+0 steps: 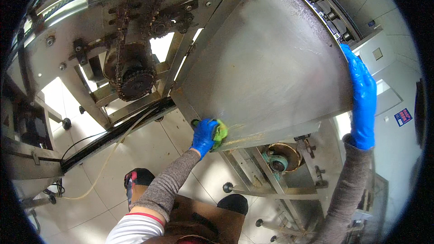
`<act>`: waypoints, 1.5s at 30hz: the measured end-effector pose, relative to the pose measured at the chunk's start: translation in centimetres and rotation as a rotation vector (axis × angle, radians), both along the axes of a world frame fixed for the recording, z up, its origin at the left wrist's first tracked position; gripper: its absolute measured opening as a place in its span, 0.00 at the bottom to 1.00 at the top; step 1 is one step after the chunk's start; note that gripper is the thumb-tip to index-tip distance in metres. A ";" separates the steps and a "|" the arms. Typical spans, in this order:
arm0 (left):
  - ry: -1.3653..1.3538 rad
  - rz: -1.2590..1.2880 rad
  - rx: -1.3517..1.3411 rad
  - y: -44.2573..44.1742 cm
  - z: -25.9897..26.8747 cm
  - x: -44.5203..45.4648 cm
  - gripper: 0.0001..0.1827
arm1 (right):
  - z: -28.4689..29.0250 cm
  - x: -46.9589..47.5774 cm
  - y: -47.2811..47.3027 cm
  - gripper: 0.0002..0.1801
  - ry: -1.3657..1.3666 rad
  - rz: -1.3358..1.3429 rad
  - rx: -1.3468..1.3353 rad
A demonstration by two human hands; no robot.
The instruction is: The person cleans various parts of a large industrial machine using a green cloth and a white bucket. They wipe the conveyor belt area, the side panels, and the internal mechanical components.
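Note:
A large grey sheet-metal panel (pixel 271 64) with folded edges stands tilted before me, its inner face dull and stained. My left hand (pixel 204 136), in a blue glove, grips a crumpled green cloth (pixel 221 131) and presses it to the panel's lower left corner. Yellowish-brown residue streaks (pixel 249 139) run along the lower edge, just right of the cloth. At the panel's right edge is my right hand (pixel 362 88), also blue-gloved, holding that edge with the fingertips partly hidden behind it.
An exposed drive chain (pixel 122 47) with a greasy lower sprocket (pixel 137 83) lies to the left. Below the panel sits a green motor (pixel 278 162) in a metal frame (pixel 257 173). A pale hose (pixel 101 173) crosses the tiled floor (pixel 142 152). Rollers (pixel 330 15) line the upper right.

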State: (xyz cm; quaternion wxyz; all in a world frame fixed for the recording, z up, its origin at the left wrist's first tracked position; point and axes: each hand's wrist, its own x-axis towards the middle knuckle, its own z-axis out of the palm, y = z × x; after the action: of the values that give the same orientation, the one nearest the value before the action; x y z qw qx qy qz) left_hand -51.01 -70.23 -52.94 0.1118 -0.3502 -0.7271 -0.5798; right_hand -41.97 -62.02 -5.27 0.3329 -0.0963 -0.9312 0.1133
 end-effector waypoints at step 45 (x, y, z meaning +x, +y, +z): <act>-0.018 -1.049 0.204 -0.1 36.8 -0.9 0.14 | 1.1 -0.7 -1.4 0.27 -0.050 0.198 -0.359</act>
State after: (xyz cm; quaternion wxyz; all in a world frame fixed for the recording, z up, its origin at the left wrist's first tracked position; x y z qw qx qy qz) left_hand -51.91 -70.36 -16.18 -0.1656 -0.6490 -0.3952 -0.6286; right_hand -42.69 -63.43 -4.17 0.2746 -0.0648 -0.9089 0.3071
